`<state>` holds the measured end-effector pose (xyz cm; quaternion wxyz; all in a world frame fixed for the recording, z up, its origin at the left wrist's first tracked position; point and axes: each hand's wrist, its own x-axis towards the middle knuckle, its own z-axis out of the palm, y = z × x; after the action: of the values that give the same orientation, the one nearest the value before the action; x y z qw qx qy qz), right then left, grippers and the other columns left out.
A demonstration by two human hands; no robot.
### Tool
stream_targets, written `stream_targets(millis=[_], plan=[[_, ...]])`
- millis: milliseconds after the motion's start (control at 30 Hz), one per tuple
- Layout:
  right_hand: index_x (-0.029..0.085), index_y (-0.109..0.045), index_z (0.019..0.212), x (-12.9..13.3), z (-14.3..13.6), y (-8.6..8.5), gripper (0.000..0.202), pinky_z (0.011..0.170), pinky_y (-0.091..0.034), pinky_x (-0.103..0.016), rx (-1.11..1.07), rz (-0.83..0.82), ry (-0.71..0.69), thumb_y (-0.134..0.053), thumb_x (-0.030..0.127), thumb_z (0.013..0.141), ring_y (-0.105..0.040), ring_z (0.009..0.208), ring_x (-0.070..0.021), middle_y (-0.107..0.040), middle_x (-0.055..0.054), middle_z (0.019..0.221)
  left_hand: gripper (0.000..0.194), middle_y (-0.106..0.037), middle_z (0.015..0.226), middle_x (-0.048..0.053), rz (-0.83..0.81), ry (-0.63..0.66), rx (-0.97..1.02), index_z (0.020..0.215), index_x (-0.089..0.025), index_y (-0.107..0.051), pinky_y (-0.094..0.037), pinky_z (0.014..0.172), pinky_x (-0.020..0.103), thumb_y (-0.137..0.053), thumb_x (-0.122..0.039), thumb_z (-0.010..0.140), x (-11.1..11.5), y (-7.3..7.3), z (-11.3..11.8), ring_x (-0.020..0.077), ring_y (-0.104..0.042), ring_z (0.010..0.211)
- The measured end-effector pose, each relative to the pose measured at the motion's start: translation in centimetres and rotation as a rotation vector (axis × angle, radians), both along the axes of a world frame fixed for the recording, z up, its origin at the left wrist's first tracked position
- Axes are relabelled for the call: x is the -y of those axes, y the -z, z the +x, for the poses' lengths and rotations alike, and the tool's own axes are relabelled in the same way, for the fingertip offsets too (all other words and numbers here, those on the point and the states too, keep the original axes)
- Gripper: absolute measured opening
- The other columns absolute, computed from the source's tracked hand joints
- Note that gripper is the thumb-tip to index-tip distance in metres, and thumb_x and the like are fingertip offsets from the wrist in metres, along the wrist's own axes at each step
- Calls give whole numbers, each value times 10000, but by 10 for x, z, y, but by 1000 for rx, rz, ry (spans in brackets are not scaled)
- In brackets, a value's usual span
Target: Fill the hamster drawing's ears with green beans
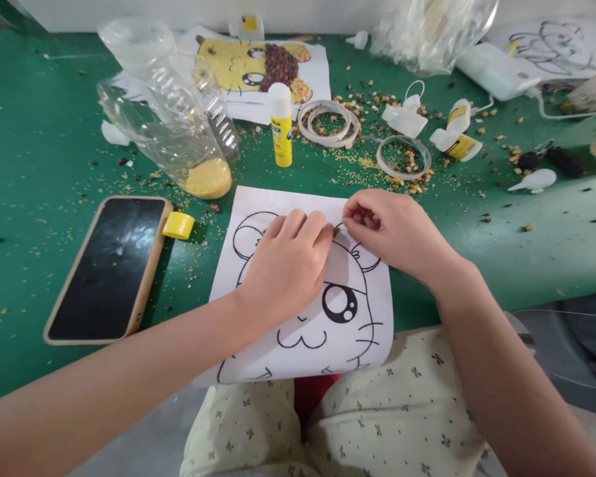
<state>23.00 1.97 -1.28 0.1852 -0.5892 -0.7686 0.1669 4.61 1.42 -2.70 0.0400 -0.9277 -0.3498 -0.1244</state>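
A white sheet [302, 341] printed with a cartoon animal face lies at the near edge of the green table, its lower part bending over the edge. My left hand [291, 262] rests on the upper middle of the drawing, fingers bent together, with something tiny and dark by its fingertips that I cannot make out. Over the sheet's top right corner is my right hand [387, 228], thumb and forefinger pinched; whatever is between them is too small to name. A glue stick [282, 132] with a white cap stands upright beyond the sheet.
A phone [109, 265] and a yellow cap [179, 226] lie left. Behind are a clear plastic bottle [163, 132] with yellow grains, a seed-covered picture [233, 66], tape rolls [404, 158] and small glue bottles [457, 142]. Loose seeds are scattered across the green table [30, 165].
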Motion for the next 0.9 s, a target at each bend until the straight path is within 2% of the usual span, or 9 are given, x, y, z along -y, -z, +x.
stream_targets(millis=[233,433,600,900], plan=[[190,-556,771,0,0,-1,33,547,-315,-230,-32,-21,-23,-525,190,758,-485,640,-104,-585,5,757,300,-543,979,85,6,-3,-15,1111,-111,-564,-401,746,365,-428,-169,850,0,0,0,243,-471,885],[192,-543,744,-1,0,2,32,529,-297,-231,14,20,17,-519,197,764,-459,606,-93,-570,18,713,311,-541,976,79,4,-4,-11,1125,-112,-558,-402,747,367,-427,-164,849,-1,0,0,244,-469,889],[194,-551,760,0,2,0,31,533,-318,-223,-54,-26,-3,-521,189,761,-474,614,-89,-577,20,729,302,-544,970,81,2,-2,-7,1114,-113,-562,-405,747,372,-425,-163,850,-1,0,0,243,-468,882],[197,-562,734,0,-2,0,38,522,-294,-226,32,1,31,-533,210,755,-473,606,-90,-588,25,711,298,-546,985,98,6,2,-4,1106,-118,-562,-410,742,379,-429,-164,844,0,1,0,249,-475,888]])
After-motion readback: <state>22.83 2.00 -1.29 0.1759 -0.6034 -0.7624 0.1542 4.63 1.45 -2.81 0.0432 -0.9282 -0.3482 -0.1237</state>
